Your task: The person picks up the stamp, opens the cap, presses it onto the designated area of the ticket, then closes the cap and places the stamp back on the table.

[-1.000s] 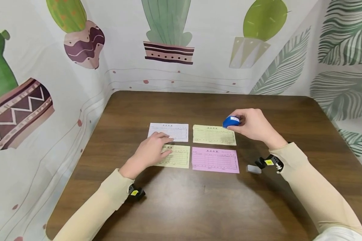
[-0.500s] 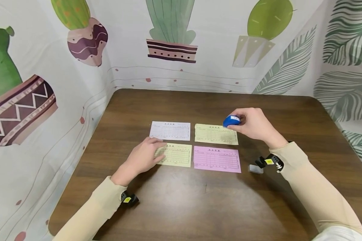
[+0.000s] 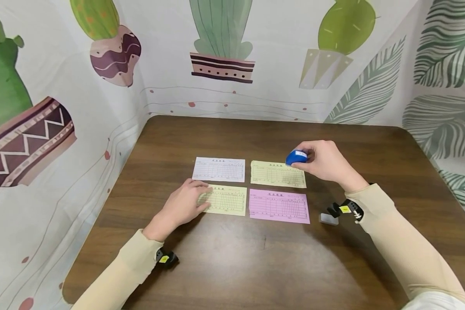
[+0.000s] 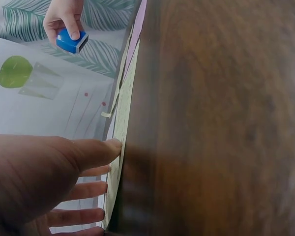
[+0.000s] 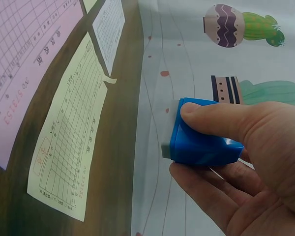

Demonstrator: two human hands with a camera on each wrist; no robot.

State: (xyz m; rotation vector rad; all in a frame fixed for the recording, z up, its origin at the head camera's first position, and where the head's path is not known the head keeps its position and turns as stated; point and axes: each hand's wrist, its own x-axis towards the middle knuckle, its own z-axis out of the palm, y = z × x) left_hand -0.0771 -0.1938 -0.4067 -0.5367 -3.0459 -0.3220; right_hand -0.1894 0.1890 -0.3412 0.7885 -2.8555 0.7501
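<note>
My right hand (image 3: 323, 160) pinches a blue hand stamp (image 3: 296, 157) between thumb and fingers. It is held above the far right yellow receipt slip (image 3: 271, 174), and its pale base is off the paper in the right wrist view. A small red boxed stamp mark (image 5: 41, 156) shows on that slip. My left hand (image 3: 180, 203) lies at the left end of the near yellow slip (image 3: 229, 200), its fingers extended and hiding that end. The left wrist view shows the thumb (image 4: 108, 150) on the slip's edge.
A white slip (image 3: 218, 169) lies behind the near yellow one. A pink slip (image 3: 279, 206) lies to its right. The small grey cap (image 3: 328, 219) sits beside the pink slip, below my right wrist. Behind the brown table (image 3: 236, 262) hangs a cactus-print cloth (image 3: 271, 99).
My left hand has drawn back from the white slip to the left end of the near yellow slip. The right hand with the stamp stays almost in place, as the head view shifts slightly.
</note>
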